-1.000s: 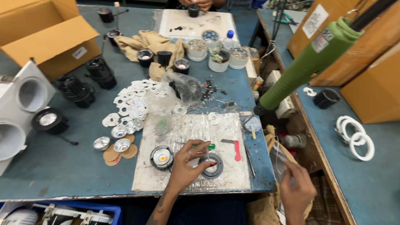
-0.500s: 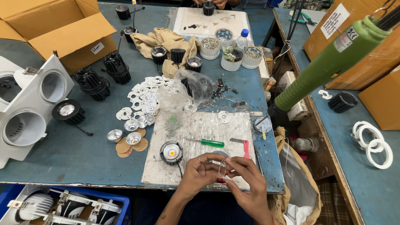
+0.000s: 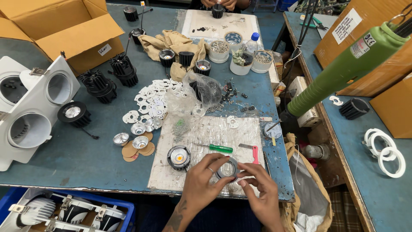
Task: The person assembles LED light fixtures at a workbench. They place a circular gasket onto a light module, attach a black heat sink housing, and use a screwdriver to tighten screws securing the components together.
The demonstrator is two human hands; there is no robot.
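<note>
My left hand (image 3: pixel 202 181) and my right hand (image 3: pixel 259 192) together hold a dark metal ring (image 3: pixel 227 168) just above the worn work mat (image 3: pixel 206 133) near the table's front edge. Fingers of both hands pinch the ring's rim. Left of the ring, a small round lamp module (image 3: pixel 179 157) with a shiny reflector sits on the mat. Behind it lie a green-handled screwdriver (image 3: pixel 218 148) and a small red-handled tool (image 3: pixel 254 154).
Silver reflector cups (image 3: pixel 138 129), white flat discs (image 3: pixel 151 96), black heat sinks (image 3: pixel 123 69), a plastic bag (image 3: pixel 205 88) and tubs of screws (image 3: pixel 219 49) crowd the blue table. A green powered driver (image 3: pixel 343 71) hangs at right. Another person's hands (image 3: pixel 219 4) work at the far end.
My right hand came up from beside the table and joined my left hand on the ring. The view has shifted a little, so the hands sit lower and more to the right.
</note>
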